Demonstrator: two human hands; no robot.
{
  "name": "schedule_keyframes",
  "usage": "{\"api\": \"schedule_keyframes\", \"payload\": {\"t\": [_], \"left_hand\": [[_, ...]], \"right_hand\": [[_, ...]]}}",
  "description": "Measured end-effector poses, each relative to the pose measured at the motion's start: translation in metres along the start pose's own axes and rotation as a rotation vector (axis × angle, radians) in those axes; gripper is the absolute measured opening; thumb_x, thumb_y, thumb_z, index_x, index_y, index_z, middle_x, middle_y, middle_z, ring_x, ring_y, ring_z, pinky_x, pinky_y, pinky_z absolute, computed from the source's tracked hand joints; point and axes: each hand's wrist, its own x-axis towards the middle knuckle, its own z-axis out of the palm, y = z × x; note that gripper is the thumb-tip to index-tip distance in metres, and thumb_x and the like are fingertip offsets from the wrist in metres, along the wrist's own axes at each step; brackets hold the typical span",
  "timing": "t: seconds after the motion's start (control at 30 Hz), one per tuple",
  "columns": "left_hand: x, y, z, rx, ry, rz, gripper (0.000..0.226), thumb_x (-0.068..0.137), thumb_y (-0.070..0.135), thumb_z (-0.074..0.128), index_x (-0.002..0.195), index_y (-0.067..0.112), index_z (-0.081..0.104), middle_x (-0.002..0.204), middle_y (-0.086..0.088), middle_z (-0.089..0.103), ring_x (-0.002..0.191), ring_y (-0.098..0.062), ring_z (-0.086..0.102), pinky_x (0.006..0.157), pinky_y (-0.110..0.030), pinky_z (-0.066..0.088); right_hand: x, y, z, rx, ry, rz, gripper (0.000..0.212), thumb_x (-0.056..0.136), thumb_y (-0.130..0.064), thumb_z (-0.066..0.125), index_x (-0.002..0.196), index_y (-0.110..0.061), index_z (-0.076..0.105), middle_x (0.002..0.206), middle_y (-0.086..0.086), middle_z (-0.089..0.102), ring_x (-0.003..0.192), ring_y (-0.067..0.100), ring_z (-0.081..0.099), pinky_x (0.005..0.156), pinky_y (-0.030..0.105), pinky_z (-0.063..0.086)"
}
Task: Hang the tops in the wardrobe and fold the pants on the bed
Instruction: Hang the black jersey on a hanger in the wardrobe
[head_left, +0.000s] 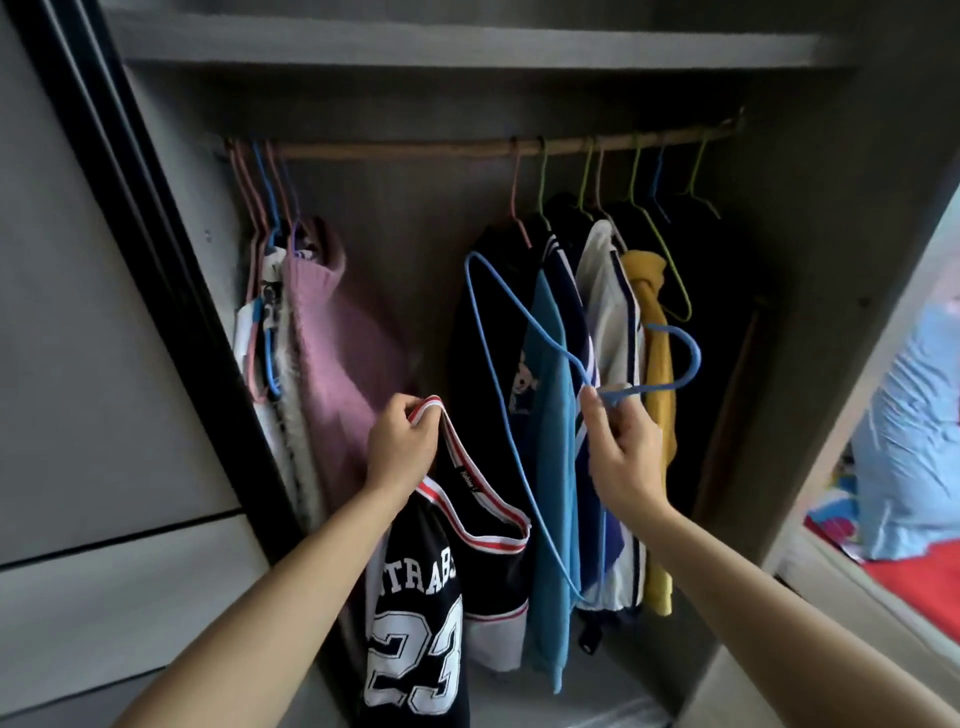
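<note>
Jersey (415, 597), likely limp and light, is pinched at its strap by left hand (400, 447) below the rail (415, 150); hanger (697, 356) by right hand (623, 447).

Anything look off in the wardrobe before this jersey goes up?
Nothing damaged. The yellow top looks bunched near its neck rather than hanging flat, and a green hanger beside it has one arm showing bare. The jersey is not yet on the blue hanger.
</note>
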Motion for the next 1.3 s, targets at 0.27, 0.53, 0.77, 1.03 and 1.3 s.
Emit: {"api": "schedule_keyframes", "payload": {"t": [0.27, 0.53, 0.77, 1.03, 1.3], "left_hand": [[-0.012, -0.007, 0.029, 0.210, -0.047, -0.049, 0.022, 0.092, 0.035, 0.059, 0.090, 0.014, 0.062, 0.088, -0.010, 0.069, 0.089, -0.036, 0.062, 0.078, -0.042, 0.051], [-0.020, 0.003, 0.037, 0.290, -0.094, 0.025, 0.020, 0.092, 0.036, 0.059, 0.081, 0.019, 0.062, 0.076, -0.002, 0.066, 0.078, -0.031, 0.061, 0.069, -0.037, 0.048], [-0.060, 0.048, 0.041, 0.184, -0.300, 0.294, 0.014, 0.090, 0.032, 0.064, 0.086, 0.023, 0.074, 0.071, 0.009, 0.068, 0.070, -0.011, 0.062, 0.065, -0.020, 0.045], [-0.058, 0.050, 0.029, 0.498, -0.126, 0.631, 0.029, 0.091, 0.040, 0.059, 0.086, 0.018, 0.076, 0.087, 0.002, 0.062, 0.088, -0.024, 0.056, 0.082, -0.039, 0.041], [-0.037, 0.045, 0.015, 0.528, -0.031, 0.424, 0.042, 0.099, 0.025, 0.054, 0.062, 0.014, 0.037, 0.059, -0.011, 0.052, 0.067, -0.039, 0.053, 0.070, -0.040, 0.030]], "right_hand": [[-0.025, 0.028, -0.076, -0.039, -0.312, 0.003, 0.023, 0.102, -0.038, 0.055, 0.086, -0.028, 0.068, 0.049, -0.004, 0.042, 0.041, 0.005, 0.033, 0.044, 0.016, 0.026], [-0.027, 0.041, -0.114, -0.217, -0.646, 0.072, 0.036, 0.094, -0.043, 0.063, 0.084, -0.011, 0.076, 0.053, -0.003, 0.049, 0.047, 0.009, 0.037, 0.050, 0.029, 0.037], [-0.018, 0.026, -0.069, -0.228, -0.624, 0.110, 0.041, 0.088, -0.036, 0.057, 0.076, 0.002, 0.068, 0.056, 0.014, 0.048, 0.049, 0.009, 0.038, 0.050, 0.024, 0.034], [-0.013, 0.019, -0.060, 0.147, -0.508, 0.273, 0.029, 0.091, -0.035, 0.062, 0.070, -0.021, 0.077, 0.050, 0.005, 0.034, 0.044, 0.018, 0.028, 0.043, 0.026, 0.025], [-0.021, 0.038, -0.076, 0.043, -0.559, 0.217, 0.035, 0.101, -0.044, 0.054, 0.091, -0.013, 0.068, 0.061, -0.004, 0.051, 0.050, 0.013, 0.050, 0.051, 0.027, 0.045]]}}
